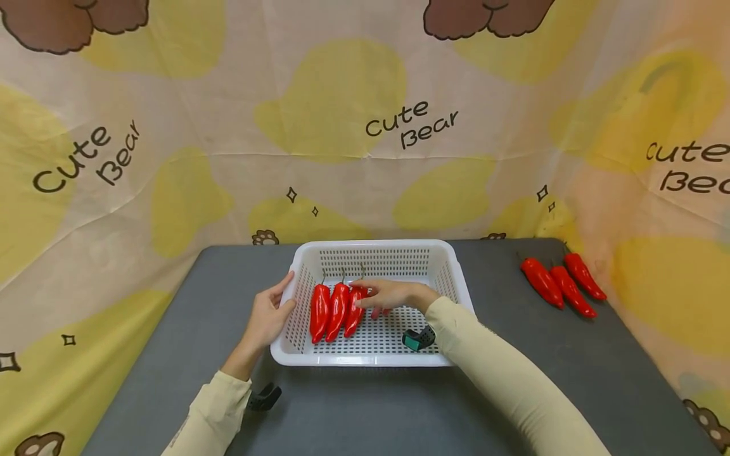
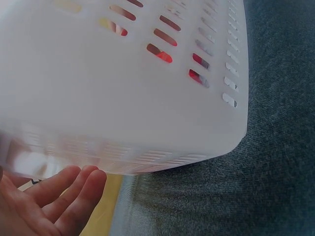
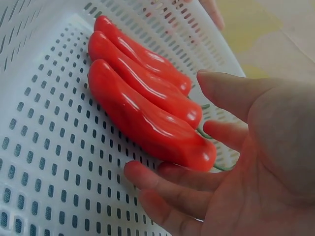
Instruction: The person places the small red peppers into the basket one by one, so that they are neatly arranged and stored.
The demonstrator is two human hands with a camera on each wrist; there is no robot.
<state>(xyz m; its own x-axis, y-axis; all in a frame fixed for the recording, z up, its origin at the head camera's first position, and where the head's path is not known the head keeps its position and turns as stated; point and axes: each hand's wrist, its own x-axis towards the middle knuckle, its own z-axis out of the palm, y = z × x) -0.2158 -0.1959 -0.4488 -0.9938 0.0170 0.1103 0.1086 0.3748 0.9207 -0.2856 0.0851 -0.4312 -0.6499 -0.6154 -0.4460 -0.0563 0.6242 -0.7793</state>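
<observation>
Left hand [image 1: 267,318] grips white basket [image 1: 371,361]. Three red peppers [image 1: 338,311] inside: probably light, slippery, easy to dent; best held round fat middle. Right hand [image 1: 395,293] spread loose by rightmost one. More peppers [image 1: 572,291] far right on worktop [image 1: 371,411].

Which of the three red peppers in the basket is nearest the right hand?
The rightmost pepper in the basket, in the head view: the right hand is over its stem end, while the middle pepper and leftmost pepper lie farther away.
</observation>
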